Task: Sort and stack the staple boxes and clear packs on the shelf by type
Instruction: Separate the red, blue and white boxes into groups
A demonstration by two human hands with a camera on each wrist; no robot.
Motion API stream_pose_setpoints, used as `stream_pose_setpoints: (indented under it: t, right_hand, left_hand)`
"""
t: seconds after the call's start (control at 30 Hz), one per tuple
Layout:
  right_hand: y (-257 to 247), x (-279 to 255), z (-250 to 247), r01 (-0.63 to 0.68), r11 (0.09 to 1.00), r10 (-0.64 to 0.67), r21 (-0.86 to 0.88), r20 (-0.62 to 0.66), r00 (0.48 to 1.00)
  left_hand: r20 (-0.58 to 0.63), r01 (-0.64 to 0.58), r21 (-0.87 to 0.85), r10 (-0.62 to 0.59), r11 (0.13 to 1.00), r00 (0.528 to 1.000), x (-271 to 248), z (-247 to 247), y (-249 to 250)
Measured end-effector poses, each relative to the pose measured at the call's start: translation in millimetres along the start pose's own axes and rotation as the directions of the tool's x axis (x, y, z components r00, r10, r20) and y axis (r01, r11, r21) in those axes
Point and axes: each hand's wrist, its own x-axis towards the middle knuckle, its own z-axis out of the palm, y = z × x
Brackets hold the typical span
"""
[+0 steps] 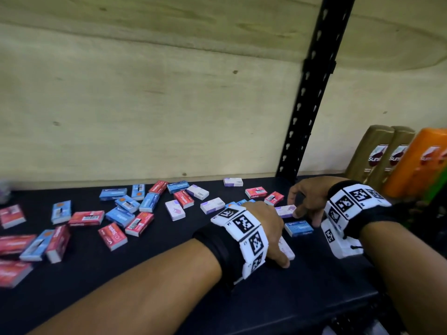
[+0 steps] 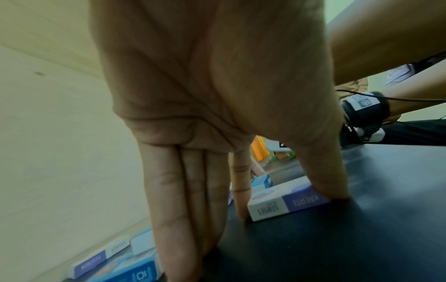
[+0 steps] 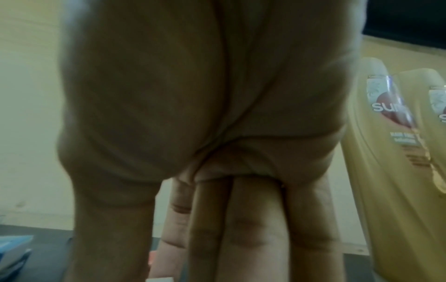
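Lower left of the head view, the dark shelf [image 1: 169,274] carries roughly eleven red boxes [image 1: 112,236], eleven blue boxes [image 1: 120,216] and seven white-purple boxes [image 1: 212,205]. The left hand [image 2: 217,95] pinches one white-purple box [image 2: 287,200] between thumb and forefinger, flat on the shelf. The right hand [image 1: 307,197], fingers straight down together, touches another white-purple one [image 1: 285,211].

The right hand [image 3: 205,114] fills the view, its fingers [image 3: 253,229] straight and pressed together, pointing down toward 6 o'clock at the dark shelf [image 3: 48,257]. Two golden bottles [image 3: 391,171] stand at 3 o'clock; a blue box [image 3: 12,250] shows at 8 o'clock.

both hands lowered palm-down, left hand [image 1: 266,228] fingers straight, right hand [image 1: 308,200] fingers curled downward
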Motion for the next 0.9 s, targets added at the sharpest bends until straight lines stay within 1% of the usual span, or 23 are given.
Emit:
stream_pose_setpoints:
  t: [0.17, 0.37, 0.5, 0.57, 0.63, 0.67, 0.73, 0.83, 0.9]
  right_hand:
    - [4.4, 2.5, 3.9, 0.021, 1.000, -0.021, 0.013, -0.007, 1.000]
    - [1.5, -5.0, 3.8, -0.002, 1.000, 0.002, 0.025, -0.008, 1.000]
    - [1.7, -11.5, 7.2, 0.013, 0.999, -0.012, 0.034, -0.024, 1.000]
    - [-2.7, -18.6, 6.1, 0.031, 0.999, -0.032, -0.023, -0.025, 0.999]
    - [-9.6, -27.1, 4.9, 0.039, 0.993, -0.040, -0.110, -0.005, 0.999]
    - [-11.7, -29.5, 4.6, 0.044, 0.986, -0.047, -0.160, -0.015, 0.999]
    - [-16.2, -30.8, 5.4, 0.059, 0.973, -0.076, -0.222, -0.072, 0.994]
    - [-26.1, -29.2, 5.4, 0.128, 0.964, -0.162, -0.233, -0.134, 0.978]
    - [-41.5, -30.7, 4.1, 0.176, 0.953, -0.220, -0.246, -0.166, 0.961]
  left_hand:
    - [0.038, 0.012, -0.028, -0.011, 1.000, 0.999, 4.8, 0.9, -1.6]
    - [0.080, 0.044, -0.084, -0.037, 0.996, 0.996, -2.2, -4.3, -4.2]
    - [0.145, 0.049, -0.171, -0.024, 0.984, 0.989, -15.2, -12.6, -14.4]
    - [0.152, 0.053, -0.277, -0.011, 0.959, 0.988, -22.3, -15.1, -25.4]
    - [0.123, 0.062, -0.373, -0.018, 0.926, 0.992, -32.5, -16.5, -37.0]
    - [0.101, 0.067, -0.407, -0.028, 0.911, 0.994, -38.2, -16.9, -42.9]
    - [0.059, 0.069, -0.455, -0.048, 0.888, 0.997, -54.5, -19.6, -56.0]
    - [0.038, 0.095, -0.443, -0.088, 0.891, 0.995, -86.7, -24.1, -82.1]
    - [0.065, 0.163, -0.429, -0.149, 0.889, 0.987, -112.8, -24.8, -106.3]
